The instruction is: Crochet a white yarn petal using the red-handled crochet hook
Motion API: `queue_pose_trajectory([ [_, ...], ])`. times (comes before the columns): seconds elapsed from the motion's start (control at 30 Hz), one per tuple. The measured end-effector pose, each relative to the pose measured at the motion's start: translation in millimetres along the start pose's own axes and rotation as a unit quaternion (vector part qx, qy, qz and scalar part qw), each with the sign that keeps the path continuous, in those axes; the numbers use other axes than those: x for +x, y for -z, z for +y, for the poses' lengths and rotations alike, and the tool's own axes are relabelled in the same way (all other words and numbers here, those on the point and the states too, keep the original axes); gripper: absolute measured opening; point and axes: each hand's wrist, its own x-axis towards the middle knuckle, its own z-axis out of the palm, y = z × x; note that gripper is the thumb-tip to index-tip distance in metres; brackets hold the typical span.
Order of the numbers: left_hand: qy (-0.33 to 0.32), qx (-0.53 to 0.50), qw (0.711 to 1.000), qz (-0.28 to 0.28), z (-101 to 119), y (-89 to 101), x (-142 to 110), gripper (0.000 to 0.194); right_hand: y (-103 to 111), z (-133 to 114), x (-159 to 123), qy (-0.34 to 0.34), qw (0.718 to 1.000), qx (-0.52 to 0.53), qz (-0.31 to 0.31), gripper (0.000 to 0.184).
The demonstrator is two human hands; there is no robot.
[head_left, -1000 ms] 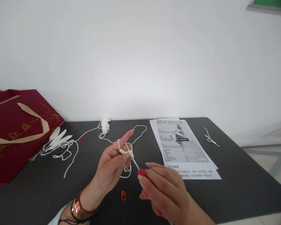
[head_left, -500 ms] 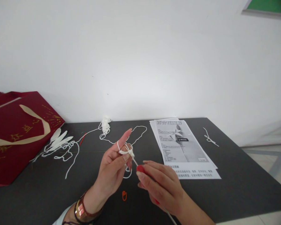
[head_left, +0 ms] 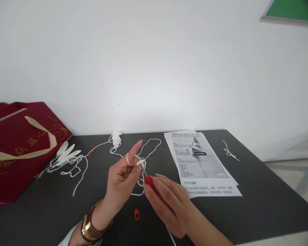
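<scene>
My left hand pinches a small white crocheted piece between thumb and fingers. White yarn loops round its raised index finger. Wrapped round the red grip of a crochet hook, my right hand is closed. The metal shaft points up-left and its tip meets the crocheted piece, where stitches and fingers hide it. The hook's rear end sticks out below the right hand. From the piece the yarn trails behind the left hand to a small yarn heap near the wall.
An orange stitch marker lies in front of the hands. Left are white petal-shaped pieces with loose yarn tails, a thin red stick and a dark red gift bag. Right are printed sheets and a knotted yarn scrap.
My right hand has shifted slightly left and turned, so the hook stands steeper. My left thumb and fingers have drawn a little left with the crocheted piece. The view has shifted slightly.
</scene>
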Motion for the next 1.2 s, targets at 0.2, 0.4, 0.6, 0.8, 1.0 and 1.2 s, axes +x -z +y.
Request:
queue_pose_trajectory([
  [0.2,-0.090,0.172,0.977,-0.082,3,15.2,9,0.050,-1,0,2,0.006,1.000,0.000,0.005,0.029],
  [0.4,-0.072,0.210,0.975,-0.016,-12,13.7,11,0.046,-2,2,1,0.020,1.000,-0.003,-0.012,0.027],
  [0.6,-0.059,0.203,0.977,0.003,-9,11.5,4,0.044,-3,2,-1,0.000,0.999,0.032,0.014,0.026],
  [0.8,-0.039,0.141,0.988,-0.050,-11,17.3,4,0.049,-4,6,-3,-0.135,0.970,0.179,0.100,0.032],
  [1.0,-0.057,0.128,0.986,-0.094,-9,19.0,4,0.054,2,9,1,-0.222,0.931,0.258,0.127,0.031],
  [1.2,-0.046,0.099,0.988,-0.111,-9,19.9,5,0.054,7,14,1,-0.250,0.907,0.312,0.131,0.025],
])
